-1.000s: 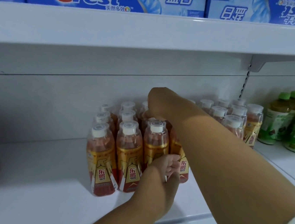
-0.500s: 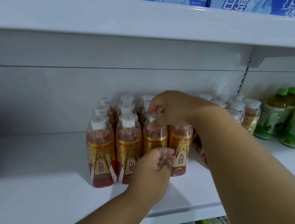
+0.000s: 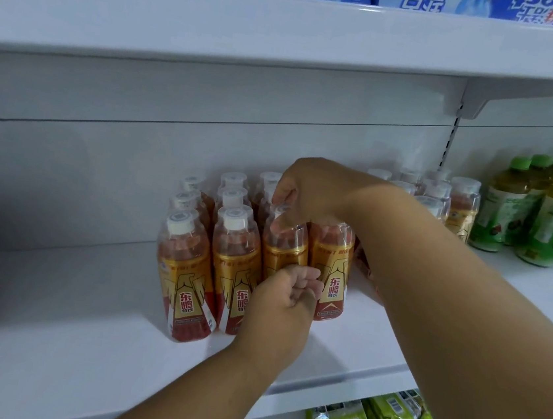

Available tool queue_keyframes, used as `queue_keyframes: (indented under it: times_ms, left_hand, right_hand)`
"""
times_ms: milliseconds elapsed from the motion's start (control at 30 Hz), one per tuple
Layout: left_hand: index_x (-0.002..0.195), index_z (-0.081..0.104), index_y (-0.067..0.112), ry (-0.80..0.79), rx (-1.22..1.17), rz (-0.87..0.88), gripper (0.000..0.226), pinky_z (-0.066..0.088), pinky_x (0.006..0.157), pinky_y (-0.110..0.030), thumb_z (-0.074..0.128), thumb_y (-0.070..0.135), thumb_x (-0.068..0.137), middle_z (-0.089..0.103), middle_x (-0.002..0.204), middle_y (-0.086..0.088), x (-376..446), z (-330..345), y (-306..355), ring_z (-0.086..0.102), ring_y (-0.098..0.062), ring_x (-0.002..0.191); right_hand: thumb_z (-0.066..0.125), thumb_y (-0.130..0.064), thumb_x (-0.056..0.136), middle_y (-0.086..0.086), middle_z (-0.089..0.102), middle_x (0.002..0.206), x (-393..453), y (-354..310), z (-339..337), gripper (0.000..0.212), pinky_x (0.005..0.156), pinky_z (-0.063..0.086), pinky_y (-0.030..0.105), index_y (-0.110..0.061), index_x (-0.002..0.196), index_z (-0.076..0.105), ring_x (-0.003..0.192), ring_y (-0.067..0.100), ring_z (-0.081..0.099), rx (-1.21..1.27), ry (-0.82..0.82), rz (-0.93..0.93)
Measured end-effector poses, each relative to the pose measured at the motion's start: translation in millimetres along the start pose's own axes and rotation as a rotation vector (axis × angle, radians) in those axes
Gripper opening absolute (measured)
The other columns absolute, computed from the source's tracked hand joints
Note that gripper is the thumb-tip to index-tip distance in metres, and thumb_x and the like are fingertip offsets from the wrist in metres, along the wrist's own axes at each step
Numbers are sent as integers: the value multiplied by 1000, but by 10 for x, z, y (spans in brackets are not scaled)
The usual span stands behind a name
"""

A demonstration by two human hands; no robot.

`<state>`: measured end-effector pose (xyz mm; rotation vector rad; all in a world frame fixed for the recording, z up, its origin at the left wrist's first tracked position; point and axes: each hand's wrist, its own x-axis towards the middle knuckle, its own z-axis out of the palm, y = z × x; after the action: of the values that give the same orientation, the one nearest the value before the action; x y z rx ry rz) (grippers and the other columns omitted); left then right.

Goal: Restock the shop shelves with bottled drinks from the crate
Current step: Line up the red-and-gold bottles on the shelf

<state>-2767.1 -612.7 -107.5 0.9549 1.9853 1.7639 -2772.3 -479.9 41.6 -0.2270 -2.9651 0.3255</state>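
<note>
With right hand pinching the cap and left hand curled low round the front bottle on the shelf, best kept upright, nudged flush with its neighbours.

Soft, even, bluish light; slightly hazy picture.
You get faint shadows under the upper shelf, and wide-angle bending blurs your edges.

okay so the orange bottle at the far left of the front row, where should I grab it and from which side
Grip the front-left orange bottle around its narrow neck, just under the white cap, coming from above and the front-left. It stands upright, another bottle presses against its right side, and the white shelf to its left is open.
</note>
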Motion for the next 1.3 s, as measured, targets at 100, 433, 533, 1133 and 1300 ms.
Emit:
queue_keyframes:
  times_ms: [100,433,533,1133,1300]
  left_hand:
    - [101,61,38,-2,-4,-2,39,48,77,-15,51,0,100,71,100,10,-3,7,0,65,8,89]
    - [101,61,37,-2,-32,19,35,47,79,-21,53,2,100,71,102,6,-22,4,16,64,7,86]
    - [100,63,32,28,-69,30,36,46,77,-22,52,-3,99,71,96,3,-120,32,34,64,1,83]
    - [91,56,38,212,188,11,24,47,76,-19,57,15,91,65,88,11,-2194,926,-201,60,-3,83]
    - [84,58,38,209,170,22,32,45,69,-14,55,6,85,64,79,20,-2681,1135,-297,58,2,76]
  right_hand:
    - [82,-52,75,-6,66,121,-23,-23,6,57,89,50,34,-26,123,67,106,18,60,-16,3,13]
    - [76,-47,84,-3,60,133,-117,-113,73,59,86,44,30,-25,136,57,111,20,57,-90,61,76]
    - [66,-48,91,0,56,134,-319,-173,138,55,84,41,29,-24,139,53,115,23,55,-197,174,69]
    - [58,-4,79,15,59,72,-3111,-128,1796,12,66,43,41,4,73,64,72,31,54,491,673,-235]
    - [66,4,77,15,60,73,-3670,-125,1980,6,66,44,43,5,72,64,72,33,56,514,604,-156]
